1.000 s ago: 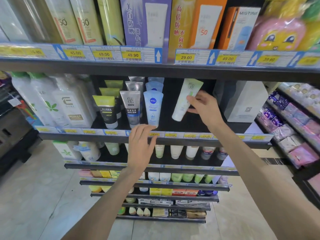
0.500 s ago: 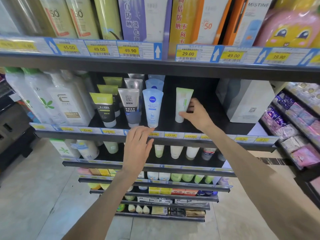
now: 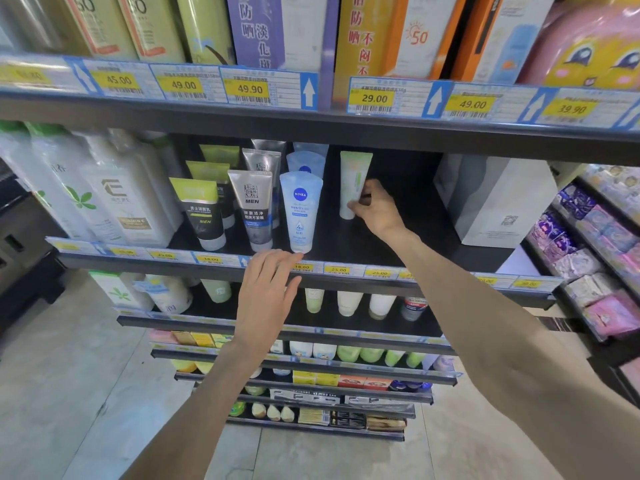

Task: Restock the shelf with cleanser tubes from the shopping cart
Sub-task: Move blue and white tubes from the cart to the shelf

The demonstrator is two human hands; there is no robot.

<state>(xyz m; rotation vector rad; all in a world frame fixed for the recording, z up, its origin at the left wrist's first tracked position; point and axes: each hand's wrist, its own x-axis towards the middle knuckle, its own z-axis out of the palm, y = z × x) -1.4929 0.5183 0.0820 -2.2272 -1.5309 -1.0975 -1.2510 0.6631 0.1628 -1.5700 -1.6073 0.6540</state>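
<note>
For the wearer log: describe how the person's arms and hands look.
Both forearms are bare up to the frame edge, with no sleeve in view. The left hand and right hand wear no glove, ring, watch or bracelet that shows. Fingers are uncovered.

Matt black shelf [image 3: 363, 237], seemingly metal; smooth plastic tubes, the white tube [image 3: 353, 181] satin, the Nivea tube [image 3: 300, 209] translucent and glossy, the silver tube [image 3: 254, 206] metallic-looking; paper price tags [image 3: 249, 89]; glossy floor tiles [image 3: 69, 375].
</note>
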